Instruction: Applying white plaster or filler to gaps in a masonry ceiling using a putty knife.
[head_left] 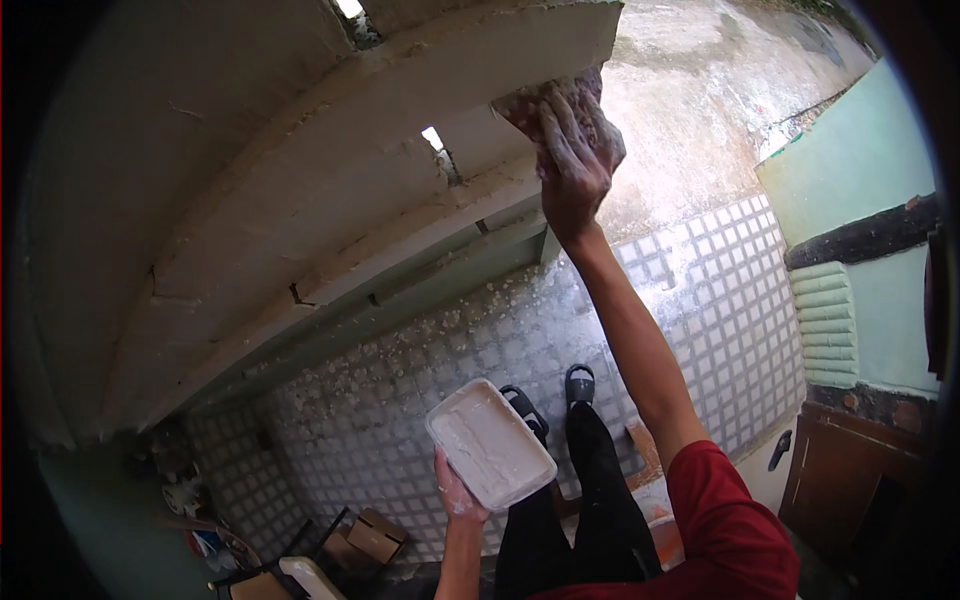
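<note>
My left hand (458, 492) holds up a white rectangular tray (535, 487), gripping its left side near my body. Pale, wet plaster-like paste (490, 440) covers the tray's inside. High up ahead, my right arm stretches to the end of a pale ledged wall (400, 95). There my right hand (580, 150), smeared with paste, presses a reddish, paste-streaked flat piece (518, 108) against the wall's edge. Its fingers lie over the piece, so its exact kind is hidden.
Splashes of paste spot the tiled floor (400, 370) beside my sandals (579, 383). Cardboard boxes (377, 535) stand at the lower left. A brown cabinet (850, 475) and a green wall (850, 160) are on the right. Narrow slots (438, 152) pierce the ledged wall.
</note>
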